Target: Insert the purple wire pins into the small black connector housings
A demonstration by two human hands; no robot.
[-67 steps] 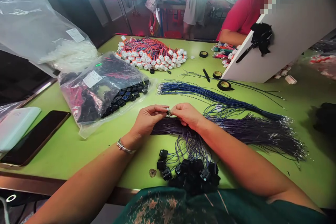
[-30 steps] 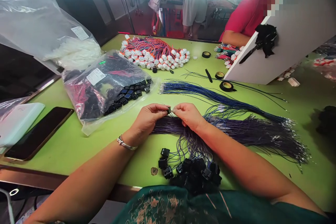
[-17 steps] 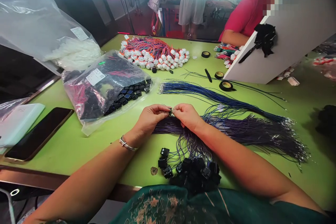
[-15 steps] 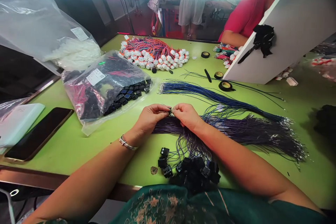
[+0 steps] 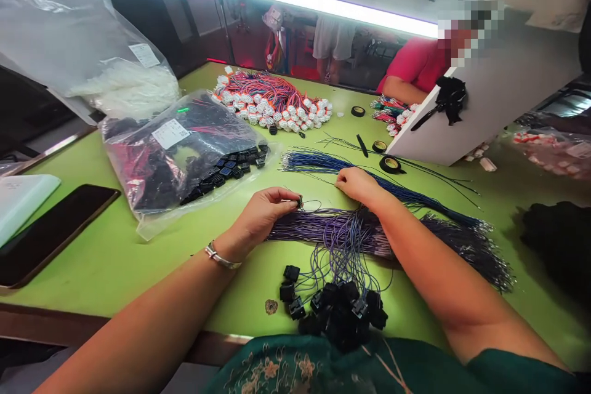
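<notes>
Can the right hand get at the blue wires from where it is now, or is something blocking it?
Probably yes. The right hand already rests at the blue wires, with only bare green table around them. The left hand holds a small black connector off to the side.

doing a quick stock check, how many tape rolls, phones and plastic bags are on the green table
tape rolls: 3 (first, second, third)
phones: 1 (phone)
plastic bags: 2 (connector bag, white-parts bag)
total: 6

We see the phone [image 5: 50, 231] far left on the table [image 5: 138, 258] — bagged connectors [image 5: 184, 154] behind it, wire bundles [image 5: 392, 234] right, tape rolls [image 5: 391, 164] beyond.
</notes>
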